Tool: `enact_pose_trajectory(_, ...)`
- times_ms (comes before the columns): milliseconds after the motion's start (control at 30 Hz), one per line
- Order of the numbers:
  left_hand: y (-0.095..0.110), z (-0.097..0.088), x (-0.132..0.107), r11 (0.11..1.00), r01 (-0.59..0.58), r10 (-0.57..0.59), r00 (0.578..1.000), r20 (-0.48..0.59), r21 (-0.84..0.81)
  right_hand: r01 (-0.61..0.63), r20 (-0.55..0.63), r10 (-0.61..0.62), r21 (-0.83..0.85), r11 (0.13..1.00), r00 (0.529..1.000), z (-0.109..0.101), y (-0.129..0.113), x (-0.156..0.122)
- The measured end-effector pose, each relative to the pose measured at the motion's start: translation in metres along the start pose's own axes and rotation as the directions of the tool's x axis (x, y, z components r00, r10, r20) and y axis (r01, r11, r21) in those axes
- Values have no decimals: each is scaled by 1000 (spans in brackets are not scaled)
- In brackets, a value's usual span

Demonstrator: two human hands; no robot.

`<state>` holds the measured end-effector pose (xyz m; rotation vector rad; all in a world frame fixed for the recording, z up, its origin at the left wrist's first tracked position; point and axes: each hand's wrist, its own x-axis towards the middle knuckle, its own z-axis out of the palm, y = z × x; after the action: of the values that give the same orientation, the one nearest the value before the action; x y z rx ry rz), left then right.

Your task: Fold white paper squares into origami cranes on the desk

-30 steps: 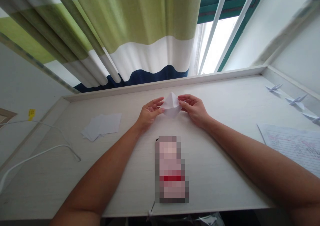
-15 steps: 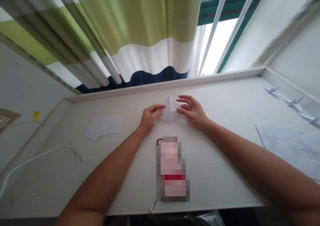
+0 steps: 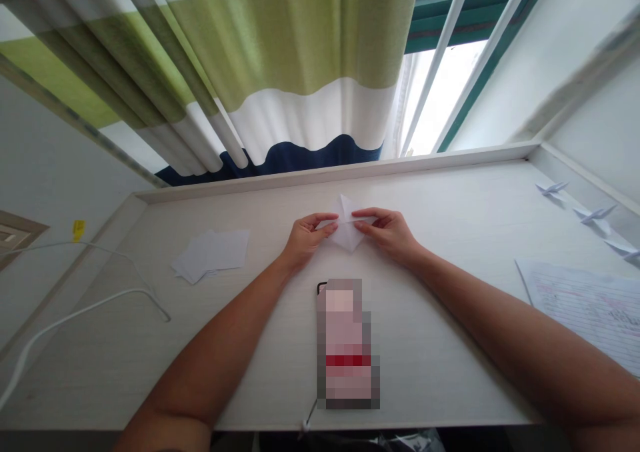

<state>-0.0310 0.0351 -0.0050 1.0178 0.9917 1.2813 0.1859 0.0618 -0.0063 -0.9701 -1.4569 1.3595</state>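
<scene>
The paper (image 3: 348,238) is white, the curtain (image 3: 285,52) green-striped.

- The paper (image 3: 580,299) is bearing red and dark handwriting, too small to read.
- The phone (image 3: 346,335) is showing blurred blocks.
- The tag (image 3: 79,231) is showing nothing legible.

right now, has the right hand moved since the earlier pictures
Yes, slightly nearer: the right hand sits farther from the white back ledge than before.

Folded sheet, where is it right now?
Head view, just right of centre: the folded sheet is pinched between the left hand and right hand, beyond the pixelated item on the white desk.
</scene>
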Motion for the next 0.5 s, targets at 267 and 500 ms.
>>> enact_pose_trajectory(267, 2, 2, -3, 995, 84, -83, 996, 15, -50, -89, -3, 92, 214, 973, 996, 1, 4, 1)
enact_pose_trajectory(500, -1, 7, -2, 979, 123, -114, 992, 60, -160, -149, 6, 159, 396, 906, 987, 9, -2, 1)
